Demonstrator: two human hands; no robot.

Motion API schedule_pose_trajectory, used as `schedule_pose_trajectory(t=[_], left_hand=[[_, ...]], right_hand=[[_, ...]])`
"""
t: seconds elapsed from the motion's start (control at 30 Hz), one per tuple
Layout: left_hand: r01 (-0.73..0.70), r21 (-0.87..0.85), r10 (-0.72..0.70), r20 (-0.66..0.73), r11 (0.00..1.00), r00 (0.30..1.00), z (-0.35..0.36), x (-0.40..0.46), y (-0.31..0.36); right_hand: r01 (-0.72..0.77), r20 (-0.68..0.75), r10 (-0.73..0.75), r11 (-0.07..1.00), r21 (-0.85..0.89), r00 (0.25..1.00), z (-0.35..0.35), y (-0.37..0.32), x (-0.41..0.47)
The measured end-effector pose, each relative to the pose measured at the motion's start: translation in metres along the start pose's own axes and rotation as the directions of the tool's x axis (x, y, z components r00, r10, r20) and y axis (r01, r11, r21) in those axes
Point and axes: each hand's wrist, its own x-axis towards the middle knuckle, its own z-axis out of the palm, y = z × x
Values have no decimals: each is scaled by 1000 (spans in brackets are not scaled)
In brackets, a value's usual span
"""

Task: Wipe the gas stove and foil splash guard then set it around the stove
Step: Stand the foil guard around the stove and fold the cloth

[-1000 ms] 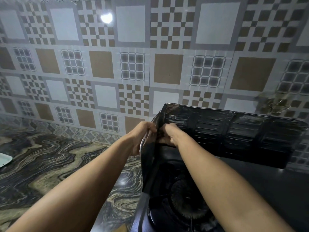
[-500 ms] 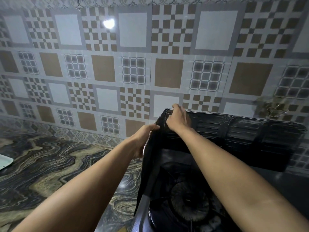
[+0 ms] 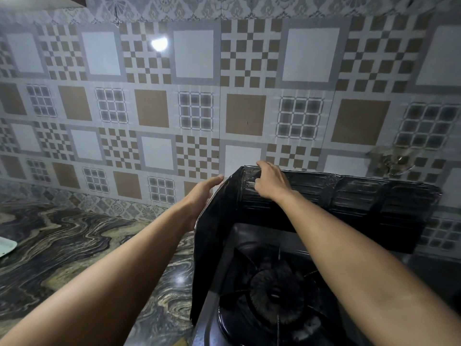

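Note:
The dark foil splash guard stands folded around the back and left side of the black gas stove, whose burner shows at the bottom. My right hand grips the guard's top edge near its back-left corner, fingers curled over the rim. My left hand lies against the outer face of the left panel, fingers straight and pointing toward the corner. The guard's right end reaches out along the tiled wall.
A patterned tile wall rises right behind the guard, with a damaged patch at the right. The marbled countertop spreads to the left. A white tray edge shows at the far left.
My right hand rose from the corner fold to the guard's top edge. My left hand let go of the fold and now lies flat on the left panel's outside. The guard stands more upright.

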Motion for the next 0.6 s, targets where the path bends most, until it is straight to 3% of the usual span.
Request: schedule_pose_trajectory(t=[0.27,0.4,0.6], left_hand=[[12,132,8,-151,991,989,-18,-22,7],[-16,204,47,-152,979,987,-17,-40,12],[-172,346,225,-121,922,967,-16,-64,12]], right_hand=[[-1,32,1,1000,6,999,-20,-4,-18],[-8,54,8,1000,4,998,-32,-11,-34],[-46,89,50,998,-42,995,-56,-16,-66]])
